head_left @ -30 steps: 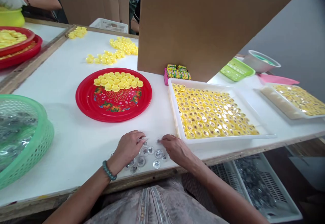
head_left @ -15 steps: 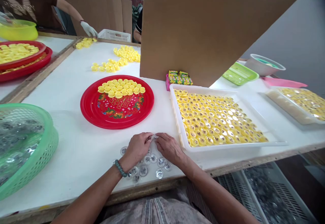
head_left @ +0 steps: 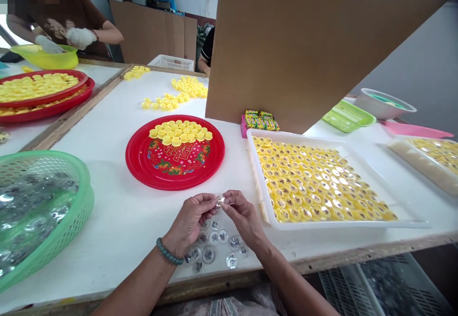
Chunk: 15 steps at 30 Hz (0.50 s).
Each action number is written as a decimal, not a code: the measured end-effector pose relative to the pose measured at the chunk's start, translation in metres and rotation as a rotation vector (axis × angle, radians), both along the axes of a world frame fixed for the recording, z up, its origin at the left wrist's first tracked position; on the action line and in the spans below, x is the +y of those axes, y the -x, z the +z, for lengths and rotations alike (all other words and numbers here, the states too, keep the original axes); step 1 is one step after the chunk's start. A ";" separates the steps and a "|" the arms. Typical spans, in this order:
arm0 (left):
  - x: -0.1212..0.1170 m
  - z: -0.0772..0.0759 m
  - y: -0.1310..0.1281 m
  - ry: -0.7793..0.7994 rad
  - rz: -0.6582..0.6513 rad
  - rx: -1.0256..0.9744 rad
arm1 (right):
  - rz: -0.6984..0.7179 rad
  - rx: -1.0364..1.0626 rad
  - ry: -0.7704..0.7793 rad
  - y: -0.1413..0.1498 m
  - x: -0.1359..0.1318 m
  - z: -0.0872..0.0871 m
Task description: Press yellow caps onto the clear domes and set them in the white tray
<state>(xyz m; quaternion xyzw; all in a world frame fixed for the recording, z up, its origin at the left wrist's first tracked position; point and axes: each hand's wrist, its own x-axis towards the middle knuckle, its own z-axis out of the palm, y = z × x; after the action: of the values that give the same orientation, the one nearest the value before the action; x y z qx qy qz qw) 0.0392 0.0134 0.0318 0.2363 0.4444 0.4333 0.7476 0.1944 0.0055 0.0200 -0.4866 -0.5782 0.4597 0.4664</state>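
Note:
Between the fingertips of my left hand (head_left: 193, 218) and my right hand (head_left: 245, 215) is a small clear plastic piece (head_left: 219, 202), pinched from both sides just above the table. Its details are partly covered by my fingers. Below my hands, several round clear discs (head_left: 208, 254) with dark prints lie loose on the white tabletop. Beyond them sits a red plate (head_left: 143, 165) with small yellow cup-shaped pieces (head_left: 177, 132) grouped on its far half. To the right, a white tray (head_left: 266, 215) holds rows of yellow pieces (head_left: 304, 177) with shiny printed tops.
A green basket (head_left: 80, 211) of clear discs stands at the left. Stacked red trays (head_left: 88, 91) hold yellow pieces. A cardboard panel (head_left: 286, 44) rises behind small packets (head_left: 261, 121). Across the table, a gloved co-worker (head_left: 80, 38) handles a yellow basin (head_left: 46, 58).
My hands have lifted slightly and turned, so the clear piece shows between my fingers. The co-worker's gloved hand has drawn back from the yellow pieces to the basin. My view has shifted.

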 end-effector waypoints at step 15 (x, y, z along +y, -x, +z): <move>0.005 0.006 0.012 -0.079 -0.168 0.195 | 0.292 -0.554 -0.386 -0.008 0.004 0.020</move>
<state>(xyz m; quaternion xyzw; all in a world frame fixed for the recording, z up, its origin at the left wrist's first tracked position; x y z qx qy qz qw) 0.0275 0.0186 0.0378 0.3429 0.4764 0.3612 0.7246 0.2024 0.0097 0.0399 -0.4081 -0.8220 0.2546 0.3049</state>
